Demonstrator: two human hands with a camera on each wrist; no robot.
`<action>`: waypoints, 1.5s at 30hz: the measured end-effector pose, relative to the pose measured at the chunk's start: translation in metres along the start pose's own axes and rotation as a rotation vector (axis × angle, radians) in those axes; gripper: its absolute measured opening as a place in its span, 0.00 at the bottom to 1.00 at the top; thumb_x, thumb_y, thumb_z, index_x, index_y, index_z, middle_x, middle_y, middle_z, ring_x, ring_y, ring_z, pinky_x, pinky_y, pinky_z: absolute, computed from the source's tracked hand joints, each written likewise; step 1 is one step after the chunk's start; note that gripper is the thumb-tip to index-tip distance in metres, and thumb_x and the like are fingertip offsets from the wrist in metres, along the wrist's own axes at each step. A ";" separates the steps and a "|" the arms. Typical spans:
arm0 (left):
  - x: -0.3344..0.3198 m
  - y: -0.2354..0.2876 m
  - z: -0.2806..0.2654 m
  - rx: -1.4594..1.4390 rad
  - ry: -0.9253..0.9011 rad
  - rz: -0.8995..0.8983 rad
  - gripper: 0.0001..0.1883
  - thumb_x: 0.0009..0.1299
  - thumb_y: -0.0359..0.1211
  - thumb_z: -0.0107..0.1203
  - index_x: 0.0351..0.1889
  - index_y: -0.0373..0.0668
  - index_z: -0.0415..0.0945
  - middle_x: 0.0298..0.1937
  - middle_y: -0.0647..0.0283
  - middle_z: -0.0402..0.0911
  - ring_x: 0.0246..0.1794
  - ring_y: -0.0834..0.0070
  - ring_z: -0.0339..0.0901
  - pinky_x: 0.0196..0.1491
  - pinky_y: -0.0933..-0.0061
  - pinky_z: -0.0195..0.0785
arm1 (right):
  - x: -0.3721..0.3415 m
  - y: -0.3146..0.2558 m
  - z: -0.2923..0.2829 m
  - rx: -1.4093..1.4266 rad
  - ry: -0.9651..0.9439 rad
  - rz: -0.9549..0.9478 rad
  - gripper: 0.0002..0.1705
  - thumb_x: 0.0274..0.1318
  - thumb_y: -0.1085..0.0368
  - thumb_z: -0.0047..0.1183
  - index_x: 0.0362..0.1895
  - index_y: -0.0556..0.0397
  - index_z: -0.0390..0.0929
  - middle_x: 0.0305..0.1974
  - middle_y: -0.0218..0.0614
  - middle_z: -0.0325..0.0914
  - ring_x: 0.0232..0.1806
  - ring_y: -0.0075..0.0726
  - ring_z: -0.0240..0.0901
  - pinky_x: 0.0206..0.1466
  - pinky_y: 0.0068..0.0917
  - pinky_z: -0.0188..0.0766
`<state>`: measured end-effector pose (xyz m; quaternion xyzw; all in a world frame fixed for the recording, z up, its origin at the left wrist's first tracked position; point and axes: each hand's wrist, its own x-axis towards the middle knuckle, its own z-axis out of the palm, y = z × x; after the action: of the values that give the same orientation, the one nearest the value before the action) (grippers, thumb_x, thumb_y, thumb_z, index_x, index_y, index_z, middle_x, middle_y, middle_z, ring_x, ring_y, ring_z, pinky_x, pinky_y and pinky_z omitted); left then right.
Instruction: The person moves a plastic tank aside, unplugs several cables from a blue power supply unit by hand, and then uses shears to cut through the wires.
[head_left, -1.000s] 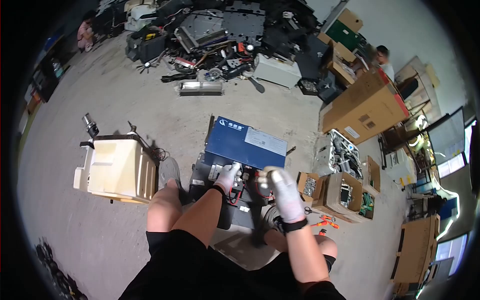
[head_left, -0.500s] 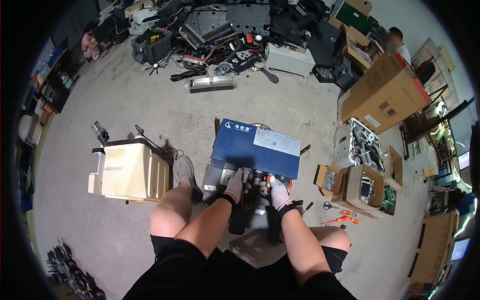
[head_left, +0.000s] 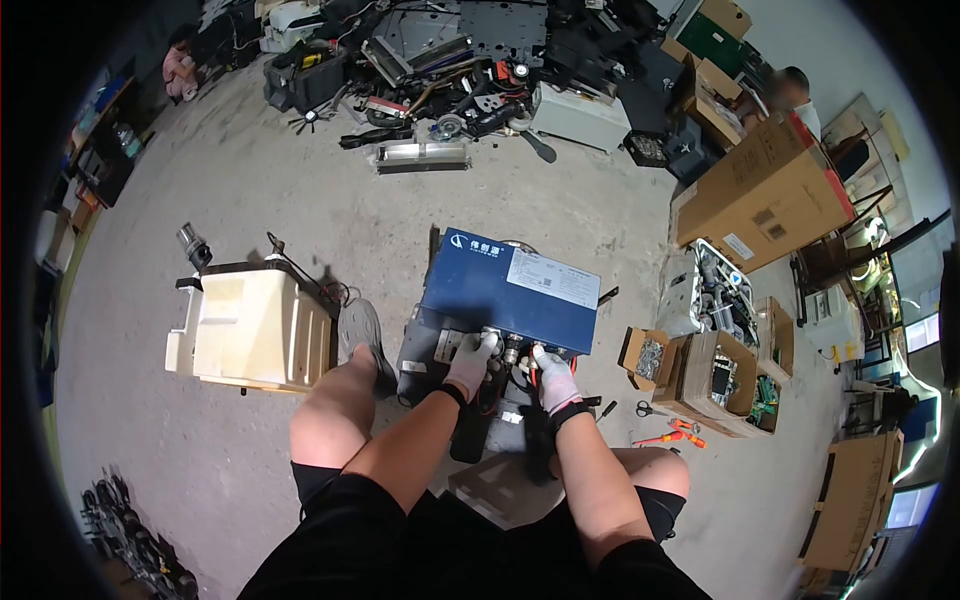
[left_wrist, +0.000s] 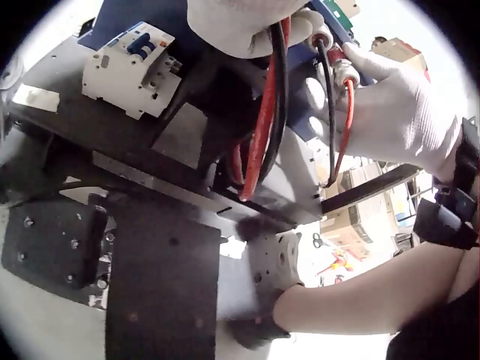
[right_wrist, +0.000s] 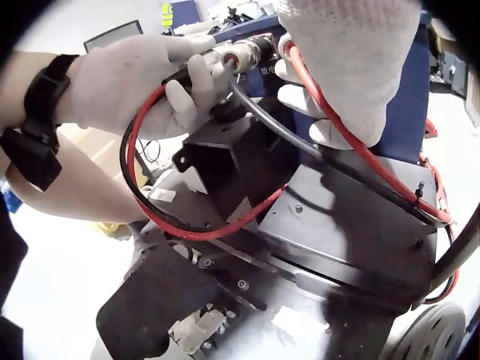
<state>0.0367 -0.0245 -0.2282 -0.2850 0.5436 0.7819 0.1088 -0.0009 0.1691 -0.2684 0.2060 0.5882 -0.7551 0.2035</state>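
Observation:
A blue metal box [head_left: 465, 285] with a white label sits on a black frame [right_wrist: 352, 225], cable connectors along its near side. My gloved left hand [head_left: 470, 360] curls round a plug at that side; red and black cables [left_wrist: 264, 112] come out of its grip. To its right, my gloved right hand [head_left: 556, 382] pinches a silver connector [left_wrist: 346, 73] with a red cable [right_wrist: 330, 109], thumb on top. Between the hands a silver connector [right_wrist: 244, 58] with a dark cable sticks out from the box. A white circuit breaker [left_wrist: 131, 71] is mounted left of the left hand.
A cream plastic tank [head_left: 255, 325] stands left of my foot. On the right are cardboard boxes [head_left: 690, 375] of parts, scissors [head_left: 645, 409] and orange-handled tools [head_left: 660, 438]. A heap of scrap parts [head_left: 450, 100] lies ahead; two people are farther back.
My right hand, raised in front of the box a second ago, has come down onto the connector with the red cable. The left hand has stayed at the box's near side.

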 end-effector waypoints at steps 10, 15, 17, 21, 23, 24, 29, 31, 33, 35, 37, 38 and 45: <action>0.012 -0.010 -0.006 -0.144 -0.078 -0.194 0.20 0.79 0.53 0.45 0.48 0.47 0.74 0.32 0.70 0.80 0.22 0.82 0.77 0.21 0.80 0.66 | -0.030 -0.020 0.023 -0.196 0.004 -0.041 0.11 0.70 0.57 0.55 0.37 0.50 0.81 0.34 0.26 0.79 0.31 0.22 0.71 0.39 0.23 0.68; 0.004 0.002 0.000 0.061 0.041 -0.099 0.21 0.79 0.54 0.44 0.48 0.47 0.74 0.32 0.71 0.80 0.23 0.82 0.77 0.20 0.79 0.66 | -0.027 -0.013 0.026 0.261 -0.007 0.095 0.10 0.67 0.57 0.59 0.38 0.50 0.81 0.31 0.24 0.78 0.31 0.19 0.69 0.37 0.22 0.64; 0.006 0.003 -0.006 -0.101 -0.056 -0.140 0.23 0.77 0.58 0.46 0.45 0.50 0.79 0.31 0.72 0.81 0.23 0.83 0.76 0.22 0.79 0.67 | -0.026 -0.010 0.023 -0.190 0.026 -0.085 0.12 0.68 0.55 0.58 0.39 0.51 0.80 0.31 0.25 0.78 0.32 0.22 0.70 0.37 0.22 0.65; 0.007 0.000 0.002 0.016 0.083 -0.056 0.23 0.79 0.56 0.43 0.45 0.49 0.79 0.33 0.72 0.82 0.25 0.84 0.77 0.22 0.80 0.68 | -0.011 -0.003 0.009 -0.273 0.021 -0.015 0.17 0.68 0.51 0.57 0.45 0.52 0.81 0.40 0.28 0.80 0.40 0.23 0.73 0.46 0.25 0.68; 0.005 0.001 -0.001 0.011 0.045 -0.050 0.21 0.79 0.54 0.43 0.46 0.48 0.77 0.34 0.72 0.81 0.25 0.82 0.77 0.22 0.79 0.69 | -0.029 -0.016 0.022 0.200 -0.055 0.065 0.18 0.68 0.50 0.57 0.45 0.52 0.81 0.40 0.28 0.81 0.41 0.24 0.73 0.48 0.25 0.68; 0.004 0.003 -0.003 -0.002 0.010 -0.041 0.20 0.79 0.52 0.42 0.47 0.48 0.76 0.34 0.71 0.80 0.24 0.81 0.78 0.22 0.78 0.70 | -0.030 -0.016 0.022 0.139 -0.040 0.013 0.17 0.67 0.50 0.57 0.44 0.52 0.81 0.39 0.28 0.80 0.40 0.24 0.73 0.46 0.25 0.68; 0.006 -0.005 0.004 0.017 0.053 -0.038 0.21 0.79 0.52 0.42 0.49 0.46 0.75 0.35 0.70 0.81 0.24 0.80 0.78 0.23 0.78 0.70 | -0.027 -0.016 0.020 -0.317 0.043 -0.105 0.15 0.66 0.50 0.60 0.38 0.48 0.78 0.34 0.26 0.76 0.30 0.25 0.68 0.35 0.26 0.65; 0.008 -0.014 0.003 0.121 0.132 0.114 0.21 0.79 0.52 0.42 0.50 0.46 0.75 0.35 0.69 0.81 0.24 0.80 0.78 0.22 0.78 0.69 | -0.023 -0.009 0.017 -0.230 0.031 -0.073 0.16 0.66 0.50 0.60 0.38 0.48 0.78 0.33 0.26 0.77 0.29 0.25 0.69 0.34 0.27 0.64; 0.013 -0.009 -0.010 -0.082 -0.091 -0.113 0.20 0.78 0.51 0.47 0.51 0.46 0.74 0.36 0.68 0.81 0.25 0.81 0.78 0.23 0.78 0.69 | -0.016 -0.003 0.018 0.233 -0.009 0.026 0.16 0.64 0.50 0.62 0.39 0.49 0.79 0.31 0.23 0.76 0.30 0.23 0.67 0.35 0.26 0.63; 0.006 -0.007 -0.010 -0.052 -0.043 -0.075 0.20 0.77 0.51 0.47 0.51 0.45 0.74 0.36 0.68 0.81 0.25 0.81 0.77 0.22 0.78 0.68 | -0.021 -0.006 0.014 0.120 -0.099 0.006 0.15 0.67 0.52 0.59 0.42 0.50 0.79 0.33 0.26 0.78 0.34 0.25 0.72 0.41 0.26 0.68; 0.005 -0.008 -0.005 -0.033 0.006 -0.031 0.20 0.77 0.51 0.48 0.50 0.45 0.73 0.37 0.68 0.81 0.24 0.81 0.77 0.22 0.78 0.68 | -0.018 -0.008 0.017 -0.307 -0.023 -0.090 0.15 0.71 0.54 0.52 0.47 0.51 0.79 0.40 0.33 0.82 0.41 0.33 0.78 0.51 0.29 0.72; 0.005 -0.013 -0.001 0.037 0.052 0.056 0.19 0.77 0.51 0.49 0.49 0.45 0.73 0.36 0.68 0.80 0.24 0.82 0.75 0.22 0.78 0.67 | -0.017 -0.006 0.018 -0.293 -0.018 -0.108 0.13 0.71 0.55 0.52 0.47 0.51 0.79 0.41 0.33 0.82 0.41 0.32 0.77 0.50 0.30 0.71; 0.014 -0.013 -0.004 -0.113 -0.014 -0.130 0.17 0.75 0.49 0.54 0.47 0.46 0.72 0.28 0.71 0.74 0.21 0.83 0.71 0.20 0.78 0.63 | -0.017 -0.004 0.014 -0.266 0.004 -0.170 0.14 0.65 0.56 0.61 0.39 0.56 0.79 0.32 0.32 0.81 0.35 0.26 0.74 0.43 0.25 0.69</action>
<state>0.0327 -0.0250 -0.2468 -0.3198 0.4781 0.8048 0.1467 0.0106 0.1574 -0.2526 0.1283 0.6987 -0.6846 0.1634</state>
